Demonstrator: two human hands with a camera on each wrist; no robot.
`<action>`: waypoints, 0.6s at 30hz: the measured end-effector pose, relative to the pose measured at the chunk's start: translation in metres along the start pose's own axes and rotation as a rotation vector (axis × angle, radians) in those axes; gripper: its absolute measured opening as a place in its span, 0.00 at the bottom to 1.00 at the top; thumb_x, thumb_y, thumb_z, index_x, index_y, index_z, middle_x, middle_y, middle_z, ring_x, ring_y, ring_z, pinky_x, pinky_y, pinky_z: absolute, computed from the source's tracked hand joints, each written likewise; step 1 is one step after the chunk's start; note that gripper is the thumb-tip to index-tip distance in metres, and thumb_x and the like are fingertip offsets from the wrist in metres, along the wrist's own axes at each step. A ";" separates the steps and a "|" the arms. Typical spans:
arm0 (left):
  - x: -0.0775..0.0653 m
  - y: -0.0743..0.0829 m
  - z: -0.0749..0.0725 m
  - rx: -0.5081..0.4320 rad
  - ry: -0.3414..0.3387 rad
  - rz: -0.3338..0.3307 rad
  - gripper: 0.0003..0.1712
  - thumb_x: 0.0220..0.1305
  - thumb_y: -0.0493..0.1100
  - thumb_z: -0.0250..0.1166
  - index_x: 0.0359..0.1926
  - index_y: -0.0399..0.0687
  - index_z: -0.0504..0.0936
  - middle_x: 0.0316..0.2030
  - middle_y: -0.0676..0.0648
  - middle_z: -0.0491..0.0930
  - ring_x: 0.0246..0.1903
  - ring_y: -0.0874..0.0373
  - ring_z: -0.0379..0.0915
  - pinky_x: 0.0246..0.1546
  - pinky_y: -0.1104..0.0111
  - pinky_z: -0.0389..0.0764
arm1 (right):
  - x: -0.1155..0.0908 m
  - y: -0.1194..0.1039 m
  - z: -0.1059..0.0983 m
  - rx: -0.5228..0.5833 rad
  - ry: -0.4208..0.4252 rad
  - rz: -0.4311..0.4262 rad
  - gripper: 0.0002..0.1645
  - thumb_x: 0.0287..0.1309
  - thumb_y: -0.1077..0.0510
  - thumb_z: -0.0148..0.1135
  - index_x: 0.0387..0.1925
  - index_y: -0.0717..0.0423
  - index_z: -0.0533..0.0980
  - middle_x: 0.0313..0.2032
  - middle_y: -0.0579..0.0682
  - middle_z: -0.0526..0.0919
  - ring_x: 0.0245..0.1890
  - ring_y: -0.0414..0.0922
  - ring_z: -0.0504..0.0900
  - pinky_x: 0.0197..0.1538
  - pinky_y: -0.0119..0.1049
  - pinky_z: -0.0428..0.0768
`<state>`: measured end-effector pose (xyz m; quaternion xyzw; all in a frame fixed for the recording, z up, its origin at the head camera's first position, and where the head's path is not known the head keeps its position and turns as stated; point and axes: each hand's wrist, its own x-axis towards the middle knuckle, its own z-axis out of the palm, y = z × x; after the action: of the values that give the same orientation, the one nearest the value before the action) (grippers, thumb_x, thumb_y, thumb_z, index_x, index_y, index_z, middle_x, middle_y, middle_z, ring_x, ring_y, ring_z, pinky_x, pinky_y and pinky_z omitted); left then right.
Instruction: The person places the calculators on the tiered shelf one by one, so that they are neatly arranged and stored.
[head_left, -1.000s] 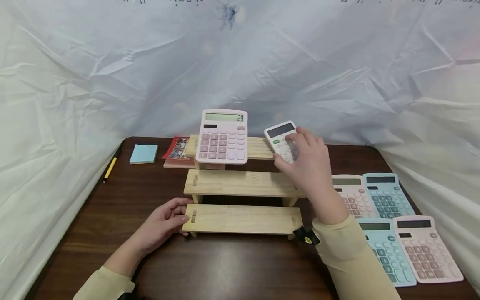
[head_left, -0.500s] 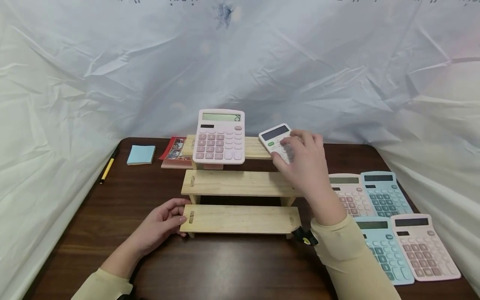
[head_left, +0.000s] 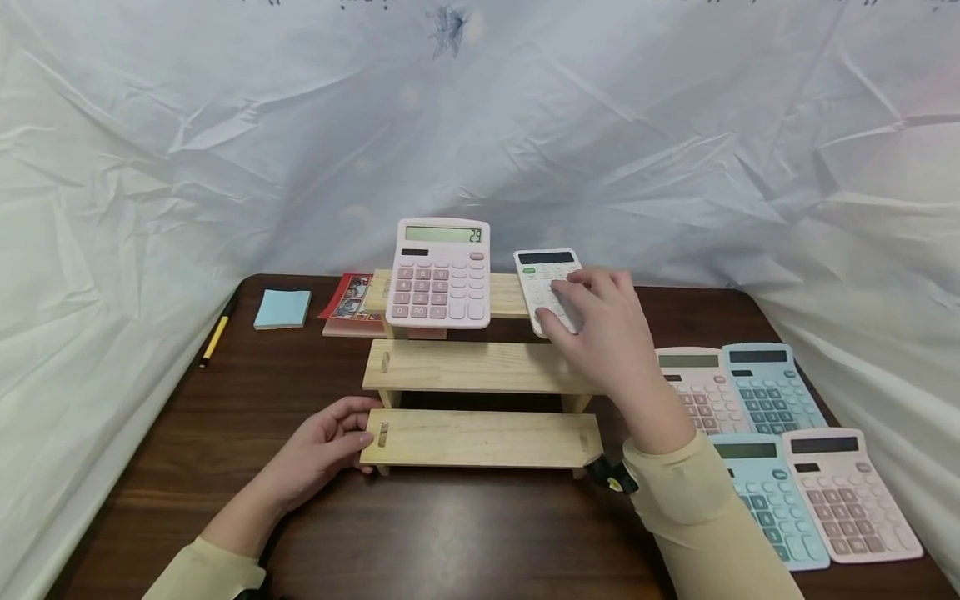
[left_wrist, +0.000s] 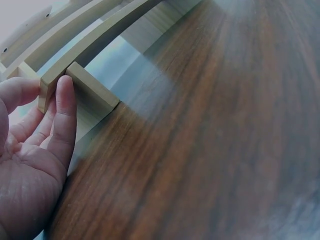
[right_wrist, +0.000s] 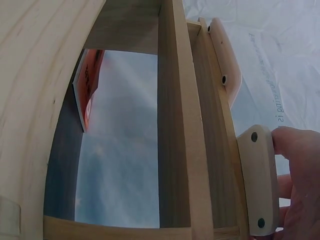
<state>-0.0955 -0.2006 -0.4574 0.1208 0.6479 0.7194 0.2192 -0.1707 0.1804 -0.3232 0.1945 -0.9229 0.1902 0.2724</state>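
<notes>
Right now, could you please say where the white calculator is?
In the head view, the white calculator is at the right part of the top wooden shelf, held by the right hand, right of the pink calculator reading 29.

White calculator point(head_left: 542, 290), pale wood-grained rack point(head_left: 480, 439)

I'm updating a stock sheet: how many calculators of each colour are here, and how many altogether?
Pink calculators: 3
Blue calculators: 2
White calculator: 1
Total: 6
</notes>
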 end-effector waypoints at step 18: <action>0.000 0.001 0.000 0.000 0.006 -0.019 0.29 0.71 0.38 0.58 0.66 0.34 0.58 0.50 0.28 0.70 0.40 0.46 0.78 0.38 0.52 0.83 | -0.001 -0.006 0.004 0.070 0.032 -0.148 0.21 0.59 0.43 0.64 0.47 0.52 0.84 0.46 0.55 0.78 0.49 0.56 0.69 0.49 0.50 0.71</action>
<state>-0.0960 -0.2003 -0.4566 0.1126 0.6496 0.7177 0.2242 -0.1684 0.1734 -0.3255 0.2683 -0.8944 0.2047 0.2937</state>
